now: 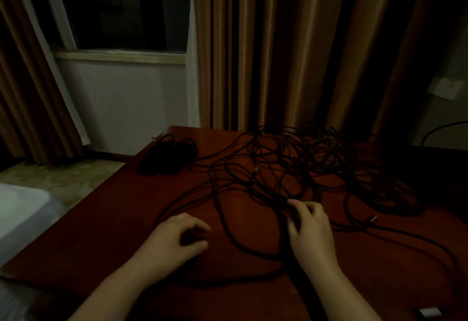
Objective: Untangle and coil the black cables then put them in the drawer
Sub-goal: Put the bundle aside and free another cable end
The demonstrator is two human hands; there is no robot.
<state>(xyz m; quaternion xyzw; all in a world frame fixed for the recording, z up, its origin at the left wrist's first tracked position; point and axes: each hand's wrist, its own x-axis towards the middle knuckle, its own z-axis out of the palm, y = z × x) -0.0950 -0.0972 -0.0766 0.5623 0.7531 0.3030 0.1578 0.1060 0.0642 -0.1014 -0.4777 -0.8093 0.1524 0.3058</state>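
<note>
Dim light swallowed much of the scene: the right side of the reddish-brown table (pixel 101 232) faded into shadow, and the tangle of black cables (pixel 283 169) spread across its middle and right could not be followed strand by strand there. No drawer showed in the frame. Brown curtains (pixel 266 55) hung behind the table, with a dark window (pixel 121 9) to the left and a pale wall (pixel 126 103) beneath it; a white surface (pixel 20 209) was cut off at the left edge. A wall plate (pixel 444 89) sat half-lit at the right — below it a separate cord (pixel 440 128) curved out of the picture.

At the table's far left corner lay a darker bundle of cable (pixel 169 153), its shape hard to read. Small metal plugs glinted among the loops — one (pixel 256 169) in the middle, another (pixel 373 218) to the right.

The person's right hand (pixel 311 229) reached into the near edge of the tangle, fingers curled among strands; whether it truly gripped any could not be told. The left hand (pixel 177 239) rested on the table with fingers bent inward around something dark — cable or shadow, unclear. A small pale object (pixel 429 312) was cut off at the bottom right.
</note>
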